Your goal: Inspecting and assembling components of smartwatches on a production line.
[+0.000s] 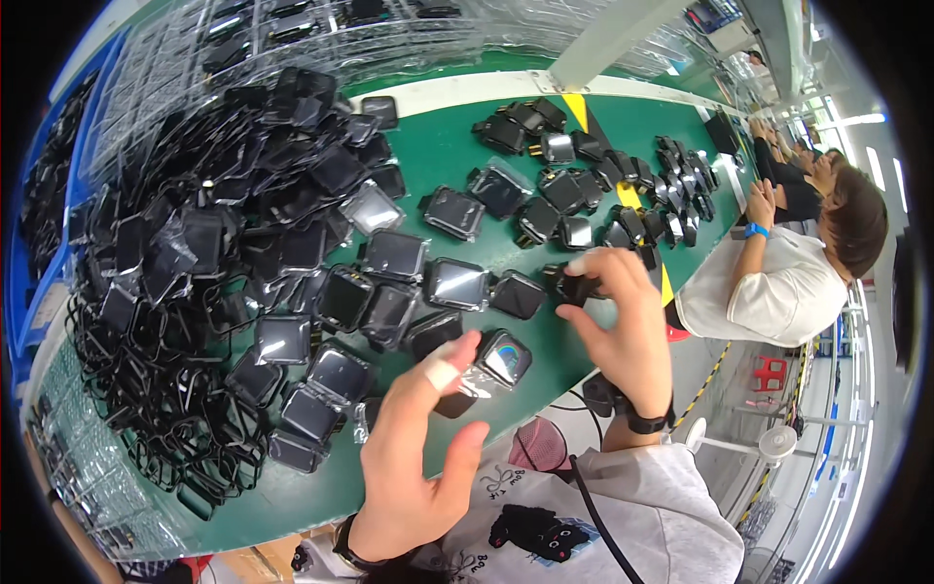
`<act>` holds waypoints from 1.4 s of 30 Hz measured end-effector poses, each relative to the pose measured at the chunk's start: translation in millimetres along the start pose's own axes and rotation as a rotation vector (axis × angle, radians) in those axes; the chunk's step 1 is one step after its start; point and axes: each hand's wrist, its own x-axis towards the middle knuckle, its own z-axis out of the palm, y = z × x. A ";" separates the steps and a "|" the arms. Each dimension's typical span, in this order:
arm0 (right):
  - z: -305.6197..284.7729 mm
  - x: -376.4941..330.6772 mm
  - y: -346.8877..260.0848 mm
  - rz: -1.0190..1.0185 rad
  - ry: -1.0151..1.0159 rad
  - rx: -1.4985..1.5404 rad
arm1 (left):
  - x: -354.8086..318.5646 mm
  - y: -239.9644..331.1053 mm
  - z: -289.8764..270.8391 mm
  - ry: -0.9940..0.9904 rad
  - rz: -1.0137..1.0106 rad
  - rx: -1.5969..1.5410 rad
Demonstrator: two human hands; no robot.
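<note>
So, blue bin (17, 297): blk pcs (56, 161); RH (623, 326): blk unit (572, 286)

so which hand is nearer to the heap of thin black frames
Left. The left hand is apart from the heap, to its right; the right hand is farther off, beyond the left hand.

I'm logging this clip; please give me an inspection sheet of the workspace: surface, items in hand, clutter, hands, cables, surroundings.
Surface: green tabletop, crossed by yellow-and-black tape.
Items in hand: small black unit in the right hand; glossy square unit near the left hand.
Clutter: tangled black frames, piled dark square units, clear plastic trays behind.
Hands: left open, thumb apart from fingers; right pinching the small black unit.
Cables: black cable across the grey shirt; ends not traceable.
Surroundings: seated co-worker, white fan, red stool.
</note>
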 end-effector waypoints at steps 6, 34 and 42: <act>11.9 1.2 -55.8 -0.350 -0.210 0.497 | -2.3 -3.1 3.7 -0.032 -0.053 -0.164; 92.7 183.5 -161.8 -1.127 0.005 0.136 | -36.3 2.8 -59.4 0.770 0.173 -0.613; 98.2 178.9 -176.4 -1.314 0.033 -0.073 | -36.5 4.3 -63.8 0.754 0.195 -0.604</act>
